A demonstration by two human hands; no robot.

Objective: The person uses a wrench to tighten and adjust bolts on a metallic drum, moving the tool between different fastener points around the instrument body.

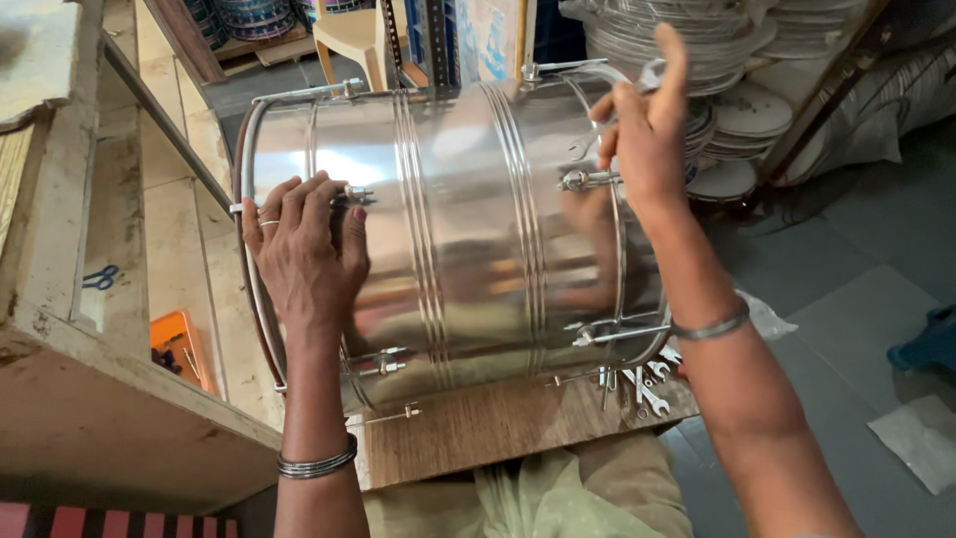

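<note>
A shiny steel drum shell (468, 229) lies on its side on a wooden board (498, 423) across my lap. My left hand (304, 244) presses flat on the drum's left end, fingers over the rim hoop and a tension bolt (357, 193). My right hand (647, 130) is raised at the drum's right end, fingers closed around a small metal wrench at the rim hoop, just above another tension bolt (586, 179). Both wrists wear metal bangles.
Several loose wrenches (647, 384) lie on the board under the drum's right end. A wooden bench (90, 379) stands at left with blue scissors (100, 277) and an orange box (177, 344). Stacked white drum hoops (737, 110) sit behind on the right.
</note>
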